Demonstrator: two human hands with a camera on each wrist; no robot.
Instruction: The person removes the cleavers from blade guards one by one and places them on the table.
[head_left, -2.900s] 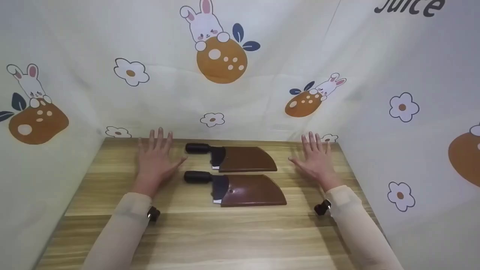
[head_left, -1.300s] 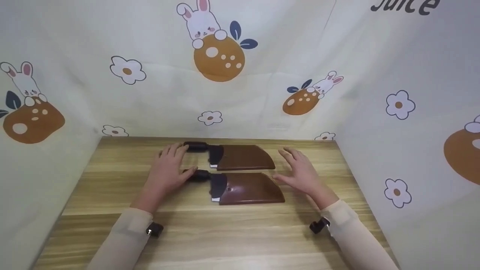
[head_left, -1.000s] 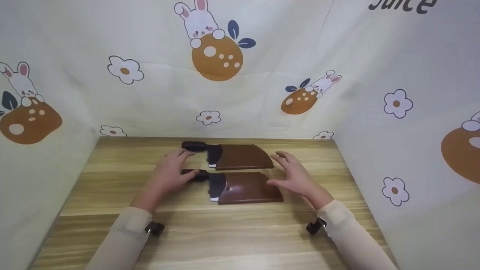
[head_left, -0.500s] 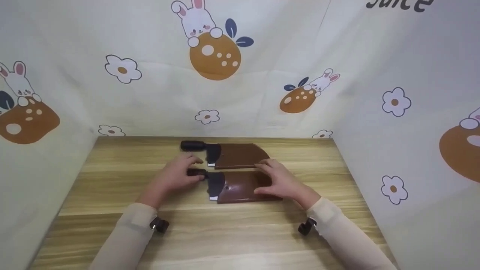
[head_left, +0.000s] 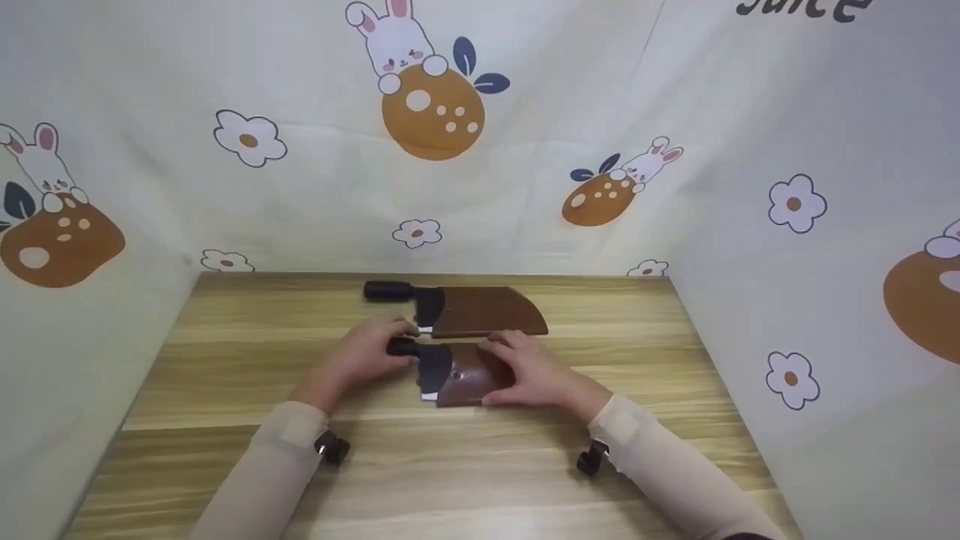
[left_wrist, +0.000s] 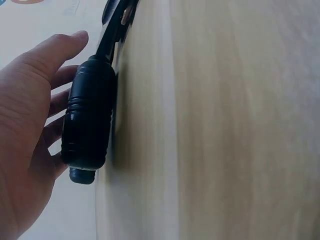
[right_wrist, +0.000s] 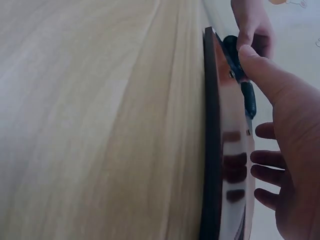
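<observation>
With the table [head_left: 465, 472] under it, the near knife [head_left: 442, 367] lies flat, its brown cover [head_left: 469, 382] presumably there to guard the blade [head_left: 428, 396]; around its handle [left_wrist: 89, 117] the left hand [head_left: 367, 351] curves loosely, over its cover the right hand [head_left: 536, 373] spreads wide, neither gripping; beyond it lies another knife [head_left: 484, 311]

Left hand [left_wrist: 29, 112], fingers [left_wrist: 60, 102] behind ridged black handle [left_wrist: 89, 117], wooden tabletop [left_wrist: 225, 120] alongside.

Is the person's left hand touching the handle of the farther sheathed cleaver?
Apart. The head view shows it: bare wooden tabletop is visible between the left hand and the farther handle.
</observation>
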